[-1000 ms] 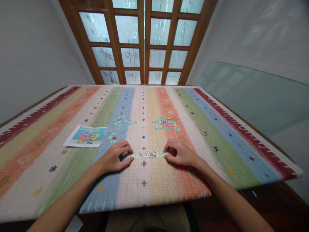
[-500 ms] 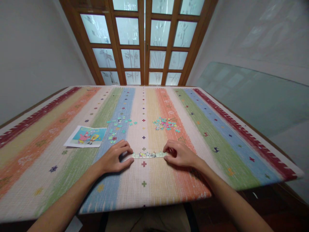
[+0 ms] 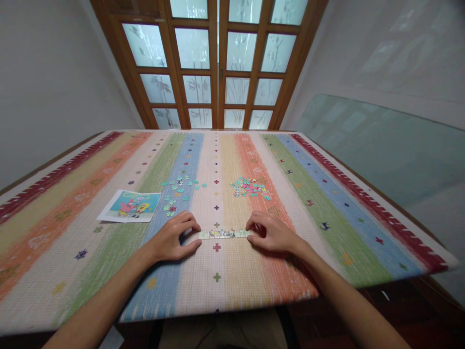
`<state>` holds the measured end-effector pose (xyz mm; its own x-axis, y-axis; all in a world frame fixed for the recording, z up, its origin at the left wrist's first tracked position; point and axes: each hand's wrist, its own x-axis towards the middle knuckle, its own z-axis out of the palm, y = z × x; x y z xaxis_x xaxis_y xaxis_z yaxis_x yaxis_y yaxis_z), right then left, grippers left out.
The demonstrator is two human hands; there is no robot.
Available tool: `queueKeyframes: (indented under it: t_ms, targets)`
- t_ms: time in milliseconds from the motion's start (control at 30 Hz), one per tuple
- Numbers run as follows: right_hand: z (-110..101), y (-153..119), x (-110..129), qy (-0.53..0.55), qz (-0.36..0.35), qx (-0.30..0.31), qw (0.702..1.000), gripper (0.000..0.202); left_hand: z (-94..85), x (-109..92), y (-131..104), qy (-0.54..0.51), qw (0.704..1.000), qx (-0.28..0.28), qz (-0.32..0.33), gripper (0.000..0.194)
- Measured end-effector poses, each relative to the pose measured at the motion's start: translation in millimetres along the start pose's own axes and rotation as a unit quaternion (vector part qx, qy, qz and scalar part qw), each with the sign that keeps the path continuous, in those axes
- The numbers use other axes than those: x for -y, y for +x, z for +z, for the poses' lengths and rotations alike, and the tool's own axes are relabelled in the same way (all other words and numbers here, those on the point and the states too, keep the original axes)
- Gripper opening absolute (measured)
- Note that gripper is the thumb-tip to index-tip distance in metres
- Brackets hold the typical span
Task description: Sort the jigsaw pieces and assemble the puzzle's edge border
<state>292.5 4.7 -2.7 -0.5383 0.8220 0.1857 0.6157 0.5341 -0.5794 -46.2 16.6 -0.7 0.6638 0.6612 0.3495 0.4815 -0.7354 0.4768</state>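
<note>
A narrow strip of joined jigsaw puzzle pieces (image 3: 224, 234) lies flat on the striped tablecloth in front of me, running left to right. My left hand (image 3: 178, 236) rests at its left end, thumb and fingers closed about that end from front and back. At the right end my right hand (image 3: 271, 232) does the same, its fingers curled and the thumb on the near side. The fingertips cover the very ends of the strip.
Loose teal puzzle pieces (image 3: 179, 183) lie scattered beyond my left hand. A denser pile of mixed pieces (image 3: 249, 186) sits beyond my right hand. On the left is a printed cartoon picture (image 3: 134, 207). The tablecloth (image 3: 203, 286) ends at the table's near edge.
</note>
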Motion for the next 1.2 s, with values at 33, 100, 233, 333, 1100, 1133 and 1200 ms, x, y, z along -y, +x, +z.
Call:
queueKeyframes:
  t_ms: [33,100,233,333,1100,1133,1200]
  targets:
    - [-0.3,0.0,0.2,0.000,0.002,0.001,1.000,0.008,0.2,0.1,0.2,0.000,1.000,0.000,0.002,0.010]
    - [-1.0,0.1,0.5,-0.001,0.006,0.004,1.000,0.007,0.8,0.6,0.2,0.000,1.000,-0.001,0.008,0.009]
    - [-1.6,0.5,0.4,-0.004,0.010,0.011,1.000,0.006,2.2,1.7,-0.4,-0.004,1.000,-0.001,0.009,0.008]
    - [-1.5,0.8,0.4,-0.005,0.007,0.011,1.000,0.007,3.0,1.9,-0.7,-0.008,1.000,0.000,0.009,0.008]
    - [-0.6,0.1,3.1,-0.007,0.013,0.008,1.000,0.010,4.1,0.8,0.5,-0.006,1.000,-0.009,0.003,0.008]
    - [-0.5,0.2,3.2,-0.007,0.013,0.007,1.000,0.011,4.0,0.6,0.7,-0.005,1.000,-0.009,0.002,0.008]
    - [-0.6,0.3,3.7,-0.007,0.011,0.007,1.000,0.010,3.8,0.4,1.0,-0.004,1.000,-0.009,0.003,0.008]
